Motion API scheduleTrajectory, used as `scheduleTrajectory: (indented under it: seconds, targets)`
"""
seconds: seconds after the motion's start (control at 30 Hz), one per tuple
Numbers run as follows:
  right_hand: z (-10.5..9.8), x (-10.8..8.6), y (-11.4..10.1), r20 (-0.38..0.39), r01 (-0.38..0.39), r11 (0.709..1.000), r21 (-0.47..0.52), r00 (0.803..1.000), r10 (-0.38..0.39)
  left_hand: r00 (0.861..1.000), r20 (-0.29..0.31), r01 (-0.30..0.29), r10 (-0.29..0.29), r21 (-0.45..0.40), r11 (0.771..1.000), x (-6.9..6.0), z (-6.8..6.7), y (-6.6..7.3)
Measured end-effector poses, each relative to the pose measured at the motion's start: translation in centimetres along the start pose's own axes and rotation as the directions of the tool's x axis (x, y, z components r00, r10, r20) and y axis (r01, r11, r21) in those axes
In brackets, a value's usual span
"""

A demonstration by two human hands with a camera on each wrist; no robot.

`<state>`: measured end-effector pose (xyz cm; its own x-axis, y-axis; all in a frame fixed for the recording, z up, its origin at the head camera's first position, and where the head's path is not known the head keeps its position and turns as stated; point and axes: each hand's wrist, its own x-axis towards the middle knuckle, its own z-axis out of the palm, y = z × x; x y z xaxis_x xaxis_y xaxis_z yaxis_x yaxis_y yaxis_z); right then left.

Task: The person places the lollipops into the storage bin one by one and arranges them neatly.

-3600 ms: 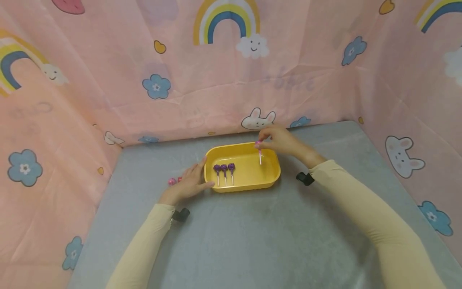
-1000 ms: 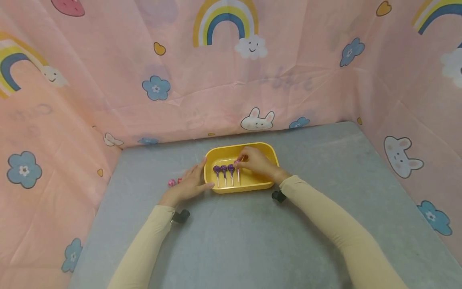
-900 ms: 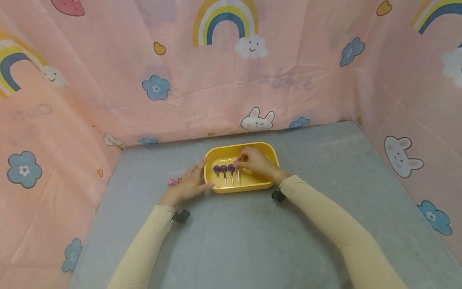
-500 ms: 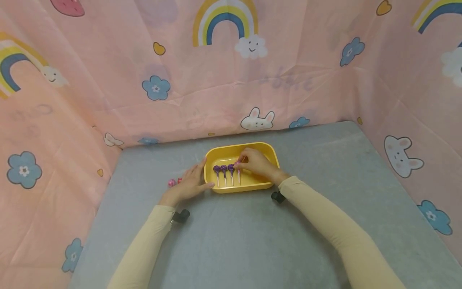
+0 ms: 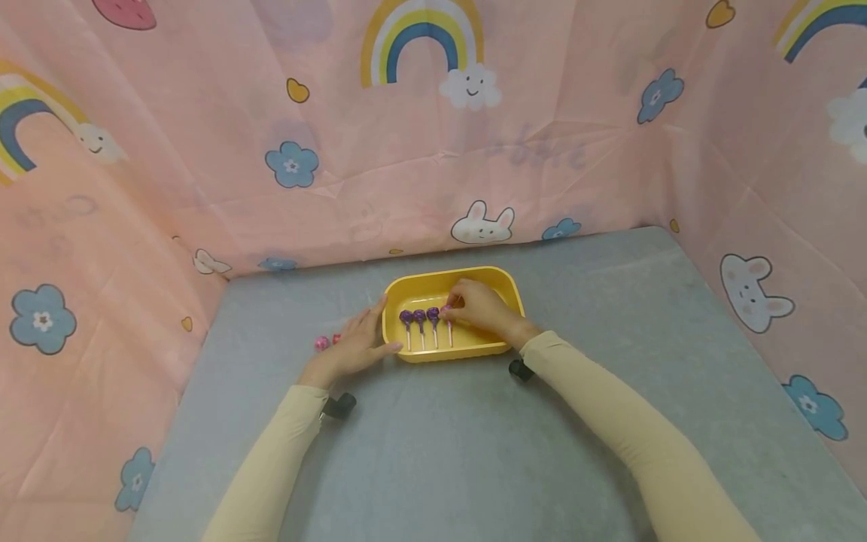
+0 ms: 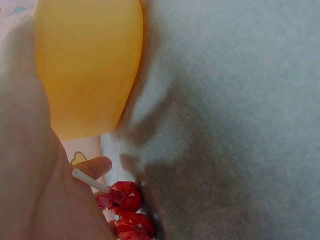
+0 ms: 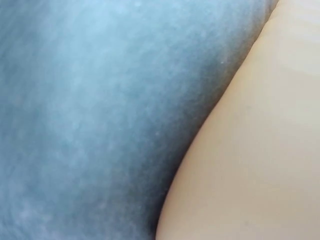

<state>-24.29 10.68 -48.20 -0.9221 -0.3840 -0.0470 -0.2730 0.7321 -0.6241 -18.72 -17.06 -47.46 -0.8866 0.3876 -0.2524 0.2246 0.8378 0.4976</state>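
Observation:
Inside the yellow tray, my right hand pinches a pink lollipop by its wrapped head, stick pointing toward me. Three purple lollipops lie in a row just left of it, sticks the same way. My left hand rests against the tray's left end, fingers extended along it and thumb at the front corner. In the left wrist view, red-wrapped lollipops lie on the table beyond the left palm. The right wrist view holds only sleeve and table surface; the right fingers are out of it.
A pink-wrapped lollipop head and a bit of red wrapper show on the grey table left of the left hand, partly hidden by it. Pink patterned cloth stands behind and at both sides.
The right hand has brought the pink lollipop from above the tray's right back down beside the purple row. Over the last second it shifted only slightly right. The left hand has stayed put.

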Motion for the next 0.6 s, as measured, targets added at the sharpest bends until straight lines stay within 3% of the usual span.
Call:
scheduleTrajectory:
  seconds: [0.6]
  targets:
    - [0.3, 0.3, 0.01, 0.003, 0.021, 0.995, -0.099, 1.0, -0.02, 1.0, -0.004, 0.009, -0.009, -0.01, 1.0, 0.03, 0.15, 0.02]
